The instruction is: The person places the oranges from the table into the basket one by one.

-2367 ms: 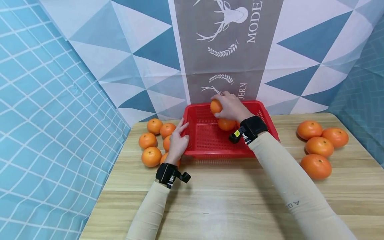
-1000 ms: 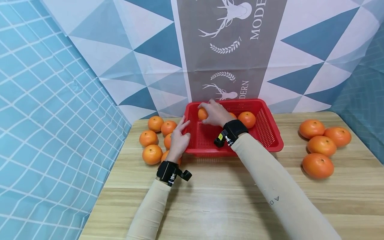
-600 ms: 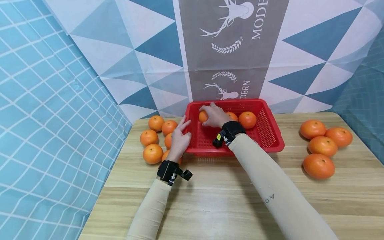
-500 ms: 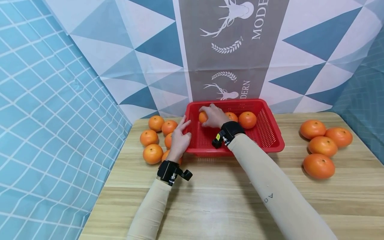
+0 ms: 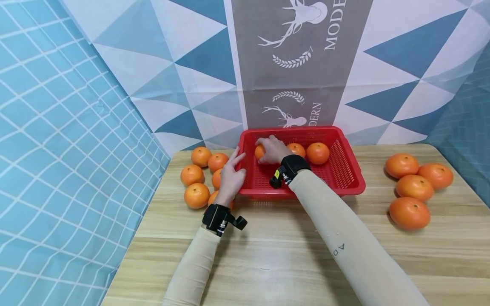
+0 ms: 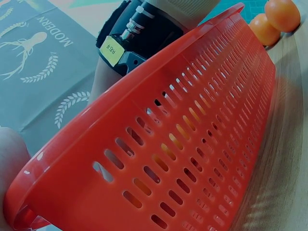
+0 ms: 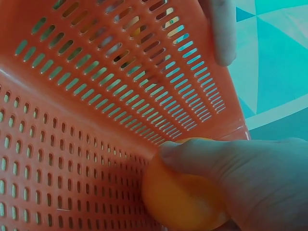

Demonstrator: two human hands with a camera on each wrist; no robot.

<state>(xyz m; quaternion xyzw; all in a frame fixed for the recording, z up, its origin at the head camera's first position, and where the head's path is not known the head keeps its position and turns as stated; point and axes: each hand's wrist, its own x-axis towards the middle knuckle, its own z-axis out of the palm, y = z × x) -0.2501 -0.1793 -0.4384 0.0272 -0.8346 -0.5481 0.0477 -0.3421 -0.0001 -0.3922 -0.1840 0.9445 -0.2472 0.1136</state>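
Note:
A red slotted plastic basket (image 5: 346, 165) stands near the back of the wooden table. My left hand (image 5: 232, 177) rests over its left rim, the visible fingers straight and spread. In the basket's back left corner my right hand (image 5: 272, 149) holds a tangerine (image 5: 259, 151), thumb on its side. The right wrist view shows that tangerine (image 7: 178, 197) low beside the slotted wall, its far side hidden. Right of my hand lie two more tangerines, one partly hidden (image 5: 296, 149) and one in plain sight (image 5: 317, 153). In the left wrist view the basket's long wall (image 6: 159, 144) fills the middle.
Several loose tangerines (image 5: 196, 195) lie left of the basket, some partly behind my left hand. Several larger ones (image 5: 409, 213) sit in a group at the right on the table (image 5: 260, 259). A patterned cloth backdrop (image 5: 206, 55) rises right behind the basket.
My right hand has carried the tangerine from the basket's middle leftwards and down into the back left corner, uncovering the other tangerines. The left hand has stayed at the rim.

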